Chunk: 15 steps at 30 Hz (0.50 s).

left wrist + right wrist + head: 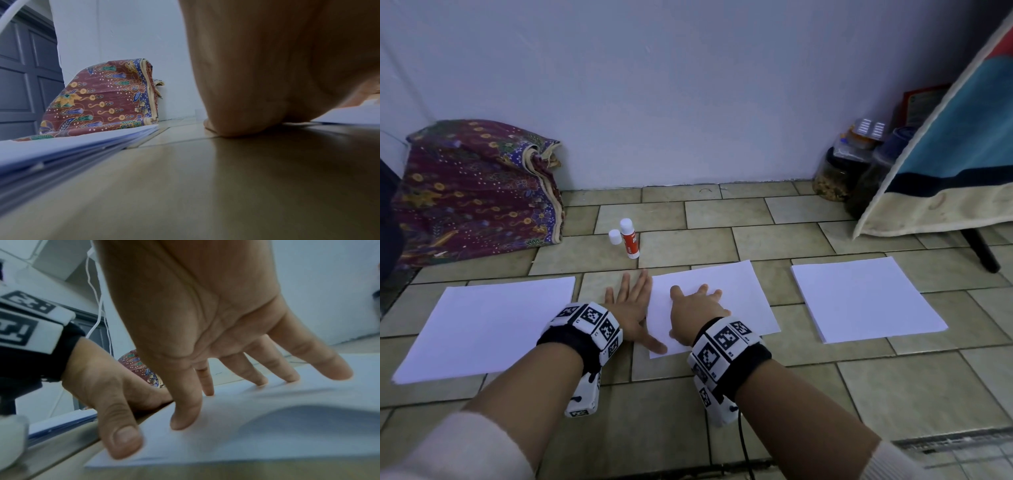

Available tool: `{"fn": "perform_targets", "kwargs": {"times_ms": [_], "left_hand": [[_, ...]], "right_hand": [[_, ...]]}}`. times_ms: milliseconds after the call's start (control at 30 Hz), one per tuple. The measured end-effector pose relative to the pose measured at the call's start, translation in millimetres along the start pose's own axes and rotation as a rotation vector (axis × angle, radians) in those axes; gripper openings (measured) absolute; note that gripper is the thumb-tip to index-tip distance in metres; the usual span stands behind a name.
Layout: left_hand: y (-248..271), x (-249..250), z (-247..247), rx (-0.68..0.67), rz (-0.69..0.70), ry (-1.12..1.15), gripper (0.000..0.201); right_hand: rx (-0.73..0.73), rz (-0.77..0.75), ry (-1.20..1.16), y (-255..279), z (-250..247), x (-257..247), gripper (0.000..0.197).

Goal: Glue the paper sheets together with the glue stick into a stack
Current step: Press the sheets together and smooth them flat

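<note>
Three lots of white paper lie on the tiled floor: a left stack (pixel 486 325), a middle sheet (pixel 743 301) and a right stack (pixel 866 298). My right hand (pixel 697 308) presses flat on the middle sheet (pixel 246 426) with spread straight fingers (pixel 287 374). My left hand (pixel 631 301) lies flat on the floor at that sheet's left edge, its thumb (pixel 121 434) touching the paper's near left corner. A red and white glue stick (pixel 629 240) stands uncapped beyond the hands, its white cap (pixel 615 237) beside it. The left stack's edge (pixel 72 151) shows several sheets.
A folded patterned cloth (pixel 479 192) leans against the wall at the back left. Jars (pixel 839 174) and a draped blue cloth (pixel 945 144) stand at the back right, with a dark furniture leg (pixel 983 253) behind the right stack.
</note>
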<state>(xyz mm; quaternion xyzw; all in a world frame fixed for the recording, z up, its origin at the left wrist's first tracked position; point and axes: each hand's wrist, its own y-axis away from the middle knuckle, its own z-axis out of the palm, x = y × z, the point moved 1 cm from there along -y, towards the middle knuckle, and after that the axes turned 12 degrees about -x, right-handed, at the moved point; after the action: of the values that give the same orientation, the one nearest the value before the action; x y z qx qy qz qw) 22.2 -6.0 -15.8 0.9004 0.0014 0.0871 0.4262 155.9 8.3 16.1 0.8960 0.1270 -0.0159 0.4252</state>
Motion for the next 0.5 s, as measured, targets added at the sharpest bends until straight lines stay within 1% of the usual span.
{"fn": "perform_targets", "kwargs": {"times_ms": [100,133,200,233,300,367,500], "left_hand": [[0.5,2.0,0.4,0.001,-0.028,-0.031,0.139],[-0.1,2.2,0.2,0.003,-0.037,-0.037,0.139],[-1.3,2.7,-0.3,0.009,-0.054,-0.059,0.138],[-1.8,3.2,-0.3,0.010,-0.060,-0.070,0.138],[-1.5,4.2,-0.1,0.012,-0.071,-0.080,0.138],[-1.0,4.4,0.0,0.018,-0.076,-0.070,0.140],[-0.7,4.6,-1.4,0.005,-0.081,-0.067,0.140]], "right_hand": [[0.114,0.011,0.138,1.7,1.5,-5.3,0.070],[0.158,-0.021,0.169,0.9,2.2,-6.8,0.066],[0.203,-0.147,0.217,-3.1,4.0,-9.5,0.064],[0.188,-0.208,0.231,-5.4,4.4,-9.9,0.067],[0.092,-0.258,0.218,-10.8,4.6,-7.6,0.078],[0.017,-0.251,0.202,-16.3,2.6,1.1,0.084],[0.010,-0.211,0.136,-17.8,-3.7,23.4,0.093]]}}
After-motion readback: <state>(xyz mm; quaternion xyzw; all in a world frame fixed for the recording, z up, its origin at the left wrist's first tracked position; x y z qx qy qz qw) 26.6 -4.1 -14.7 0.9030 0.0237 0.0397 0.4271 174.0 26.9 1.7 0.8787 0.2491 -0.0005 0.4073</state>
